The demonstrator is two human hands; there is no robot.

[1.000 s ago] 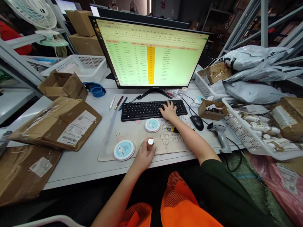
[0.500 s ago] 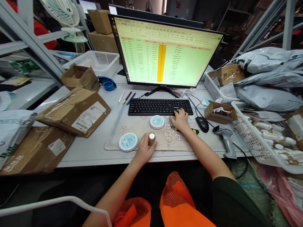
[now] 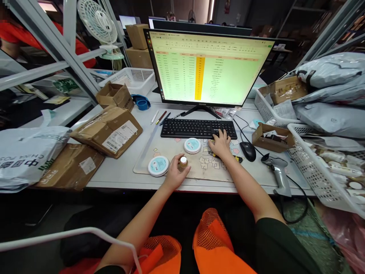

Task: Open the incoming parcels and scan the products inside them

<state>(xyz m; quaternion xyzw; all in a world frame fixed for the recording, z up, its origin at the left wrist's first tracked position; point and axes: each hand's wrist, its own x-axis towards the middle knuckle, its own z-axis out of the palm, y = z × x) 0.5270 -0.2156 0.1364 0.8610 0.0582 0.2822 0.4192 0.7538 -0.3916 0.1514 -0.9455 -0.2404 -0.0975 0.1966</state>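
Note:
My left hand [image 3: 176, 173] is curled loosely around a small brown bottle [image 3: 183, 163] with a white cap, which looks upright near the front of the desk mat. Just left of that hand lies a round, flat tin [image 3: 158, 166] with a pale blue label. A second tin [image 3: 192, 145] of the same look sits farther back, between my hands. My right hand [image 3: 221, 144] rests over the number pad of a black keyboard [image 3: 194, 128], fingers spread on the keys. Partly under my right wrist is a yellow and black tool [image 3: 237, 158], its kind unclear.
A lit monitor [image 3: 208, 68] stands behind the keyboard. To the right are a mouse [image 3: 248, 151], a barcode scanner [image 3: 278, 173], a small open carton [image 3: 272, 137] and a white basket [image 3: 316, 175] of tubes. Cardboard parcels [image 3: 110, 131] and a plastic mailer [image 3: 31, 156] crowd the left side.
The view has swung a little to the left. My left fingers sit looser around the bottle, and my right fingers are more spread over the keys.

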